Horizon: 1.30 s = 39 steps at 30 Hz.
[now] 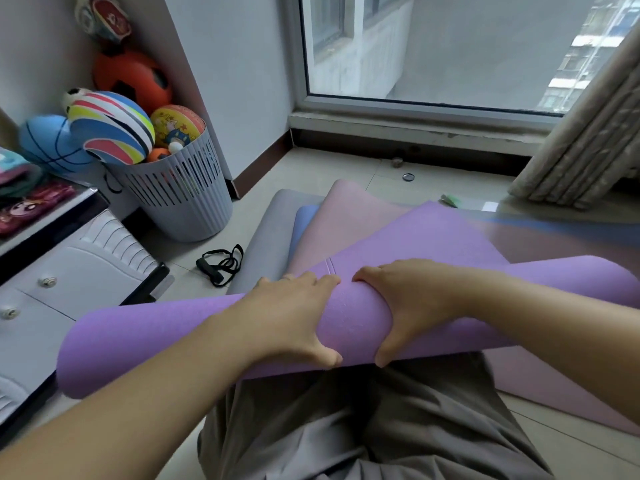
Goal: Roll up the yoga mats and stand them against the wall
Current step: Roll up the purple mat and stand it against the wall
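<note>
The left hand [294,317] and right hand [412,306] are gripping the half-rolled purple yoga mat [156,334] side by side at centre frame, fingers [322,282] curling over it. Its long axis is running left to right, and the unrolled length is lying beyond them, toward upper right.

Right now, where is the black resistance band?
Head view, left of centre: the band lies on the floor between the grey basket and the grey mat.

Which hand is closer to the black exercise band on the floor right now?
Left. The left hand grips the purple mat just right of the black band; the right hand grips the mat farther right, beyond the left.
</note>
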Each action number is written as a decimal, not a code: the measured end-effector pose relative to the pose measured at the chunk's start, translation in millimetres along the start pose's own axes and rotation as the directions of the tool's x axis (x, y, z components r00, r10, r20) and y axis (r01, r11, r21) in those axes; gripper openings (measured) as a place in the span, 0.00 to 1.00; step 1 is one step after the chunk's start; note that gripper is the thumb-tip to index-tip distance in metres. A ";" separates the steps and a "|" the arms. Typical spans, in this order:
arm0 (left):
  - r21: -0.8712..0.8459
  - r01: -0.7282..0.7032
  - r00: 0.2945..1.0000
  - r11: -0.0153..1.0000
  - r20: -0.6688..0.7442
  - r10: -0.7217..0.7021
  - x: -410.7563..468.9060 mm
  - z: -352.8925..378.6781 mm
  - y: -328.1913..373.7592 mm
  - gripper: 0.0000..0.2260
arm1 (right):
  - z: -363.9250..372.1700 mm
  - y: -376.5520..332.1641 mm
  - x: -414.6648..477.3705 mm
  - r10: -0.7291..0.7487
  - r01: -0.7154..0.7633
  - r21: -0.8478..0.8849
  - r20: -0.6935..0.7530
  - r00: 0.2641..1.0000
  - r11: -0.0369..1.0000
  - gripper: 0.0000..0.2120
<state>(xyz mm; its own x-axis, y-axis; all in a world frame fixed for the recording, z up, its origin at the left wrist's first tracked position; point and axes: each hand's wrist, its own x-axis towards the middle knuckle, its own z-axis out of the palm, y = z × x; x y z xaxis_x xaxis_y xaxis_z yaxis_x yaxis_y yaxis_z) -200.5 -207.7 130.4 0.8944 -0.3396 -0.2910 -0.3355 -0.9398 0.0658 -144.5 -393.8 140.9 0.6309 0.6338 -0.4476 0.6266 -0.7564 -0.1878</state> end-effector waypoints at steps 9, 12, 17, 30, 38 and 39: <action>-0.064 -0.013 1.000 0.998 -0.026 0.011 5.6 1.1 -12.1 0.45 | 11.8 -2.7 -2.5 -0.076 0.030 -0.214 -0.212 0.974 0.976 0.43; -0.061 -0.021 0.999 0.998 -0.042 0.019 2.9 -11.0 -13.6 0.44 | -3.1 -6.3 -8.5 -0.095 0.047 -0.192 -0.247 0.964 0.980 0.38; -0.091 -0.077 0.990 0.993 -0.124 0.066 -13.2 -34.8 -14.6 0.42 | -34.6 -11.4 -27.0 -0.152 0.055 -0.316 -0.292 0.944 0.947 0.39; -0.169 -0.053 0.995 0.984 0.069 0.065 0.4 -7.4 1.0 0.39 | 1.1 3.9 -11.1 0.010 -0.036 0.175 0.151 0.988 0.984 0.42; -0.232 -0.029 0.998 0.972 0.056 0.043 15.5 -3.8 -4.7 0.41 | 1.9 -1.4 -6.8 0.080 -0.080 -0.016 0.036 0.996 0.997 0.46; -0.265 -0.022 0.994 0.964 0.096 0.049 19.4 -7.8 -8.4 0.41 | 10.7 -5.3 -10.4 0.046 -0.056 -0.137 -0.075 0.996 0.989 0.48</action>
<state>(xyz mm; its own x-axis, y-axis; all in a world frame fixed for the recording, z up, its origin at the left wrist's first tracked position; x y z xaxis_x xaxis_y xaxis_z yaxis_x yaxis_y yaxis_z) -178.0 -206.7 131.7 0.8443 -0.3798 -0.3781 -0.2645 -0.9089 0.3223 -159.3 -398.1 137.1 0.6920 0.6084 -0.3887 0.6467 -0.7617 -0.0410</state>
